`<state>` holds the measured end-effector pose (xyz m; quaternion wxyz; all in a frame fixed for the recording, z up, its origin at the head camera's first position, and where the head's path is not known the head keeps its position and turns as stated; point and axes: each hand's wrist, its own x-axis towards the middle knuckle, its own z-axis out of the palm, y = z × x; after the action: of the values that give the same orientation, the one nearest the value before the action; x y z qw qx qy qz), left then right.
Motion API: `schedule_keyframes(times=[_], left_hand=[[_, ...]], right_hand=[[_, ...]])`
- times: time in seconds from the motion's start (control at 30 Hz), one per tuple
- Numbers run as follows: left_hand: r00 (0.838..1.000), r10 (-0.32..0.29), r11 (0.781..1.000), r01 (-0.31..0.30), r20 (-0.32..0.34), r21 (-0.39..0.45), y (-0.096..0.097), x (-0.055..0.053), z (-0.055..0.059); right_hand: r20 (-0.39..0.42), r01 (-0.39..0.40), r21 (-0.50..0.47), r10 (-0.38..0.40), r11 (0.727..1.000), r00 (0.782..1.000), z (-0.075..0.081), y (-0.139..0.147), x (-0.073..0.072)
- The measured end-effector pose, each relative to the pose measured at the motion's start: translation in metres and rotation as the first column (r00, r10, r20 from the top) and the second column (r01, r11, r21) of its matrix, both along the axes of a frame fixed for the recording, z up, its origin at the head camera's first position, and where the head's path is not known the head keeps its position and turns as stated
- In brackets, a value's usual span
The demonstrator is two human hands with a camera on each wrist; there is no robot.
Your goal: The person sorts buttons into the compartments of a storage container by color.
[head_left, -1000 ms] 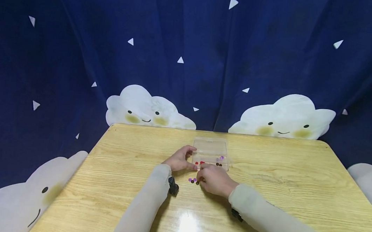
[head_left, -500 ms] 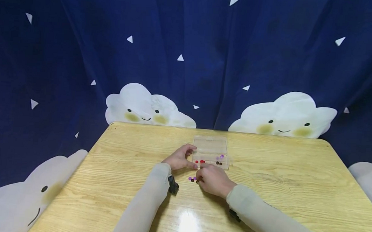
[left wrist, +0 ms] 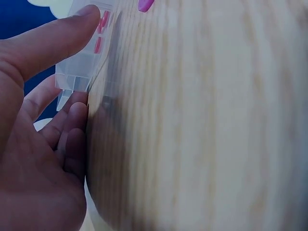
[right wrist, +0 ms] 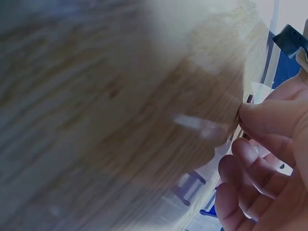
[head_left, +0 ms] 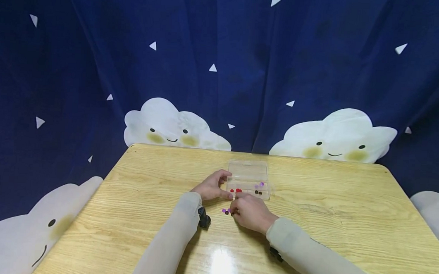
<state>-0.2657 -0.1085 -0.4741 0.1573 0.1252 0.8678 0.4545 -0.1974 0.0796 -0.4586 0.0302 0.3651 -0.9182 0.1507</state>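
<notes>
A clear plastic box (head_left: 245,195) stands on the table with its lid (head_left: 247,170) laid back. Red discs (head_left: 238,190) lie at its left; purple discs (head_left: 261,184) and dark discs (head_left: 256,192) at its right. My left hand (head_left: 213,187) grips the box's left end, thumb along the front and fingers round the side in the left wrist view. In front of the box, my right hand (head_left: 252,211) has thumb and index finger brought together at a small dark disc (head_left: 232,214) on the table, which the fingertips partly hide.
Beside the right fingertips lie another dark disc (head_left: 226,212) and loose purple discs (head_left: 224,211). The wooden table (head_left: 157,191) ends at a dark blue curtain (head_left: 246,51) with cloud prints. Each wrist carries a black camera (head_left: 204,218).
My right hand has shifted slightly left, its fingertips now covering more of the nearest dark disc. My left hand keeps its hold on the box. The head view has tilted a little.
</notes>
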Motion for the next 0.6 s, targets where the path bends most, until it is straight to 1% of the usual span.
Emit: schedule_keyframes(times=[0.1,0.33,0.6], left_hand=[[1.0,-0.004,1.0,0.004,-0.003,0.007,-0.0005,0.0,-0.0001],[1.0,0.004,1.0,-0.004,-0.003,0.013,0.0,0.0003,0.0015],[1.0,0.002,1.0,-0.002,-0.004,0.011,0.0004,0.0011,0.0015]], right_hand=[[-0.001,-0.004,0.001,0.004,1.0,1.0,-0.0007,-0.001,-0.0004],[0.056,0.017,-0.003,-0.016,1.0,0.998,0.0026,-0.0034,-0.0008],[0.022,-0.011,-0.018,0.011,1.0,1.0,0.0015,-0.0035,-0.0013]])
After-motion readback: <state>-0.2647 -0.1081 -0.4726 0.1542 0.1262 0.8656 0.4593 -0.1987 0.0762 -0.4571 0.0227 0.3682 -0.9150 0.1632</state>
